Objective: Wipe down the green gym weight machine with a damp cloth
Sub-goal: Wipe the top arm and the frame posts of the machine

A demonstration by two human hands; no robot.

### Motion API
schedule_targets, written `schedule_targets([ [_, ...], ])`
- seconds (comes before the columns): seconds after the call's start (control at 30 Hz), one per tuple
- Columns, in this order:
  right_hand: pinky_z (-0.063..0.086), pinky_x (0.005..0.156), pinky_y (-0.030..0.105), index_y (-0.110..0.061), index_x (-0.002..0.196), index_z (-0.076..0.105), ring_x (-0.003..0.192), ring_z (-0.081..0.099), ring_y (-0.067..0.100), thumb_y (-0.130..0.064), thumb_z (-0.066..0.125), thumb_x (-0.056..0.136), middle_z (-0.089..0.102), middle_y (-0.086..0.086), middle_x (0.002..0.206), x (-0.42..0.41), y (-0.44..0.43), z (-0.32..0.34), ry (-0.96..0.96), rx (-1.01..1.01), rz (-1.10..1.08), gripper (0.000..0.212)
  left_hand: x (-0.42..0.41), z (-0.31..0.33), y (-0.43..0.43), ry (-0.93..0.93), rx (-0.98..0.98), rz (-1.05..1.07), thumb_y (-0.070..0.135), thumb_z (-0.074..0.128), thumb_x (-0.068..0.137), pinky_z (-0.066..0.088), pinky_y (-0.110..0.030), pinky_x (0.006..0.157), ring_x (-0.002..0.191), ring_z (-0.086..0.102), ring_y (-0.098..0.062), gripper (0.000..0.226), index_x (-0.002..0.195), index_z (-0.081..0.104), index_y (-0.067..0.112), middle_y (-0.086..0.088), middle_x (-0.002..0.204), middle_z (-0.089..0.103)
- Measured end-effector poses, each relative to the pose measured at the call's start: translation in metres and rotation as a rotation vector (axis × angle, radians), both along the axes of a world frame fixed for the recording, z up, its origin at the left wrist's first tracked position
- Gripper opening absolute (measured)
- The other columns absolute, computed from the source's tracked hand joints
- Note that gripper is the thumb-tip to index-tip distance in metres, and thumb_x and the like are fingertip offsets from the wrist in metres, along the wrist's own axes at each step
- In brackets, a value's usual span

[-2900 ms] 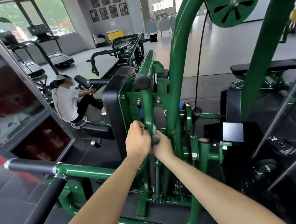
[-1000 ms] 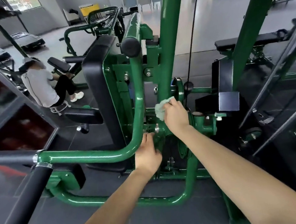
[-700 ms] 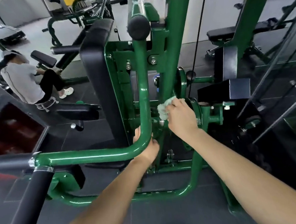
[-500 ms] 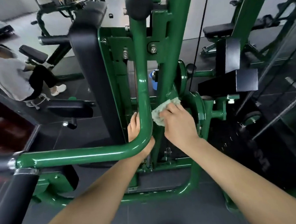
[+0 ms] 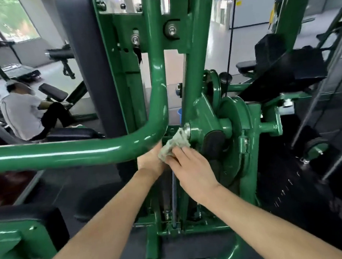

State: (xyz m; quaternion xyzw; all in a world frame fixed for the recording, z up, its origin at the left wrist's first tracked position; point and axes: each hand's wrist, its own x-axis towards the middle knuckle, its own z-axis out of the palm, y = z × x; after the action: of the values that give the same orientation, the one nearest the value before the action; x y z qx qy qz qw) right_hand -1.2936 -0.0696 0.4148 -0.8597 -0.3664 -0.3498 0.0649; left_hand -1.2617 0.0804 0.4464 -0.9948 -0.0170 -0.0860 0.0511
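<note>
The right hand (image 5: 191,168) pinched the crumpled damp cloth (image 5: 174,144) against the green pivot hub (image 5: 204,125), which lay just up and right of its fingers, nearer than the left hand (image 5: 151,161), whose grip under the curved green tube (image 5: 110,148) stayed hidden.

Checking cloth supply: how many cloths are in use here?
1: a crumpled cloth pinched by the right hand against the green pivot. Others may be hidden.
</note>
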Motion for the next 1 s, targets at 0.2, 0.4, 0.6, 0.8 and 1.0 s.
schedule_targets([
  [0.2, 0.051, 0.047, 0.035, -0.012, 0.109, 0.066, 0.096, 0.056, 0.028, 0.000, 0.083, 0.056, 0.055, 0.009, 0.110, 0.041, 0.018, -0.067, 0.092, 0.182, -0.106, 0.057, 0.030, -0.054, 0.015, -0.356, -0.069, 0.079, 0.026, 0.058, 0.090, 0.034, -0.044, 0.096, 0.121, 0.043, -0.031, 0.033, 0.121, 0.056, 0.014, -0.008, 0.126, 0.055],
  [0.4, 0.053, 0.055, 0.041, -0.012, 0.117, 0.061, 0.102, 0.052, 0.030, 0.004, 0.071, 0.077, 0.050, 0.010, 0.113, 0.084, 0.041, -0.091, -0.027, 0.405, -0.072, 0.044, 0.045, -0.083, 0.026, -0.585, -0.182, -0.029, 0.007, 0.057, 0.080, 0.031, -0.040, 0.091, 0.114, 0.043, -0.031, 0.037, 0.117, 0.057, 0.012, -0.008, 0.120, 0.057],
  [0.6, 0.056, 0.071, 0.040, -0.011, 0.121, 0.066, 0.114, 0.053, 0.028, 0.002, 0.066, 0.088, 0.057, 0.007, 0.128, 0.118, 0.063, -0.063, -0.211, 0.450, 0.029, 0.035, 0.043, -0.101, 0.025, -0.701, -0.253, -0.039, 0.004, 0.054, 0.079, 0.036, -0.040, 0.093, 0.111, 0.042, -0.030, 0.031, 0.110, 0.054, 0.009, -0.012, 0.118, 0.053],
  [0.8, 0.055, 0.080, 0.033, -0.017, 0.125, 0.064, 0.118, 0.048, 0.021, -0.009, 0.071, 0.092, 0.054, -0.001, 0.135, 0.131, 0.073, -0.055, -0.313, 0.338, 0.024, 0.035, 0.026, -0.107, 0.019, -0.943, -0.241, -0.224, 0.000, 0.046, 0.080, 0.047, -0.038, 0.105, 0.117, 0.048, -0.029, 0.045, 0.124, 0.055, 0.002, -0.017, 0.136, 0.047],
  [1.0, 0.041, 0.110, 0.038, 0.001, 0.129, 0.065, 0.125, 0.057, 0.033, 0.000, 0.068, 0.088, 0.061, 0.017, 0.138, 0.149, 0.087, 0.037, -0.520, 0.478, -0.074, 0.042, 0.051, -0.004, 0.038, -0.888, 0.267, -0.097, 0.029, 0.032, 0.090, 0.020, -0.051, 0.126, 0.147, 0.033, -0.038, 0.065, 0.148, 0.041, 0.002, -0.017, 0.147, 0.051],
])
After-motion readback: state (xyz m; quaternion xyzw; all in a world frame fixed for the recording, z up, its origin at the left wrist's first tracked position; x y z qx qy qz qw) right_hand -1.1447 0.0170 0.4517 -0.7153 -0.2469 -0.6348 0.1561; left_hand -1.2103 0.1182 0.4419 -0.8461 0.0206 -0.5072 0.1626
